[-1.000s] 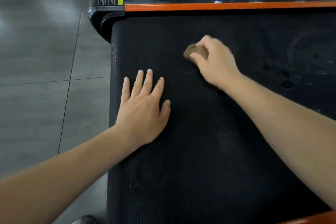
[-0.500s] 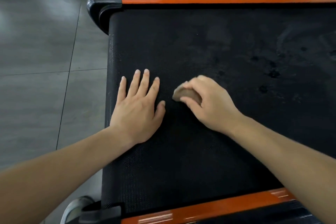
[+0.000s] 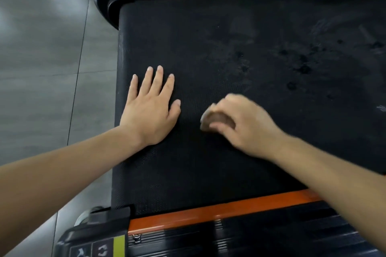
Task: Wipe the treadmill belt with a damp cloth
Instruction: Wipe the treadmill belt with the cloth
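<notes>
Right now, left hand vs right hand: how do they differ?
The left hand lies flat, fingers straight and spread; the right hand is curled around a small brownish wadded cloth. The left hand looks sharp; the right hand is motion-blurred. Both are down on the black textured treadmill belt.

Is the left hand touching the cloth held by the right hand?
Apart. The head view shows a strip of bare belt between the left hand and the cloth that the right hand grips.

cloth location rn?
Head view: the cloth is bunched in the right hand, pressed on the treadmill belt just right of the flat left hand, toward the near orange rail.
</notes>
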The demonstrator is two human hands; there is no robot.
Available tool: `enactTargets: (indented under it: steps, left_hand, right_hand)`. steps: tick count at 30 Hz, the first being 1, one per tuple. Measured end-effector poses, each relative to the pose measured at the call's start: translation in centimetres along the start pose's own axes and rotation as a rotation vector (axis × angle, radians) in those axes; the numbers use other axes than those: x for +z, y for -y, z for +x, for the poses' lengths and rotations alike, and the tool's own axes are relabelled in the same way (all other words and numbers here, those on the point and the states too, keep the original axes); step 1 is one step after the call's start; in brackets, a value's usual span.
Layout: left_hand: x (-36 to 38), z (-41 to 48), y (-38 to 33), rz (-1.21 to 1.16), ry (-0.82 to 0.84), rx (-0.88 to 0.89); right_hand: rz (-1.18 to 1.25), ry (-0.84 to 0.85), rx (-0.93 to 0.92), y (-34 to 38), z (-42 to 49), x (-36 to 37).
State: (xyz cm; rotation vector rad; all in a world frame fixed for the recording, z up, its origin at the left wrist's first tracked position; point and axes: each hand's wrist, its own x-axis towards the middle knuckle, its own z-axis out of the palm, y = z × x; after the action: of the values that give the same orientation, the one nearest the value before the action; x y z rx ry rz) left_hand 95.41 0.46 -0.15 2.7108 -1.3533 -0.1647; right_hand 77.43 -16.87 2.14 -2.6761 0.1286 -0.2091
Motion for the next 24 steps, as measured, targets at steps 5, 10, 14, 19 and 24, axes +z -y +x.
enactTargets:
  steps: [5, 10, 14, 19, 24]
  left_hand:
    - [0.1, -0.1, 0.0, -0.005, 0.001, -0.004]
    - [0.0, -0.5, -0.5, -0.003, 0.007, -0.024]
    - [0.2, -1.1, -1.2, 0.005, 0.041, -0.047]
    - [0.4, -1.2, -1.4, 0.007, 0.018, -0.052]
    - [-0.1, -1.2, -1.6, -0.021, 0.047, -0.033]
  right_hand:
    - [0.006, -0.137, 0.241, -2.7, 1.0, -0.3]
    - [0.133, 0.060, -0.101, 1.4, -4.5, 0.5]
    - [0.070, -0.048, 0.019, -1.5, -3.0, -0.6]
    - [0.193, 0.042, -0.060, 1.1, -6.3, -0.3]
    - [0.146, 0.109, -0.137, -0.1, -6.9, -1.3]
